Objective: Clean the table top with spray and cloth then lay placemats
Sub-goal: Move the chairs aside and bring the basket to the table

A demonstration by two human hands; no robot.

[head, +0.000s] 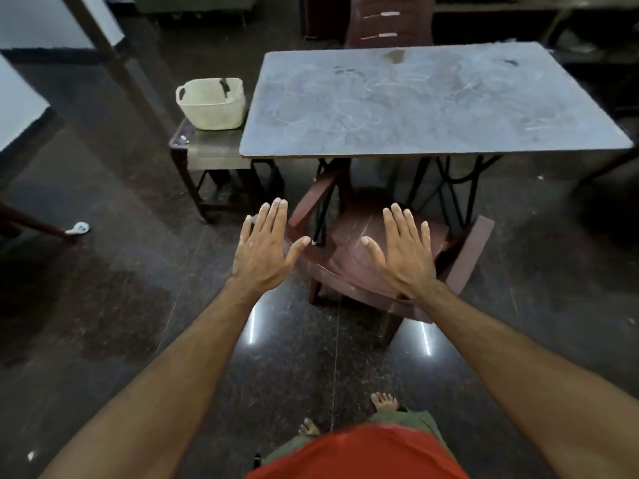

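The dark polished floor [103, 305] is filling most of the view, throwing back two streaks of ceiling light near the person's bare feet. Ahead and above the hands, the grey bench [432, 108] is standing with its long axis running left to right across the view; its top is showing pale smears, swirled marks and a few dark spots, so by my reading the cleaning is not yet begun. A brown plastic chair [366, 257] is sitting tucked partly under the near edge of the bench, between the person and the top. A second brown chair [387, 19] is standing at the far side, cut off by the frame's top edge.

Just beside the bench's left end, a low side table [211, 150] is carrying a cream basket [211, 102]; something dark is poking up from inside it, but what it is cannot be made out. No spray bottle, cloth or placemats are showing anywhere, so they may be lying inside the basket, hidden by its wall.

Both hands are spread wide and flat, palms down, holding nothing. The left hand [266, 250] is hovering over the floor beside the chair's arm; the right hand [404, 250] is hovering over the chair seat. The basket is lying forward and to the left, so the left hand is the nearer one to reach for it.
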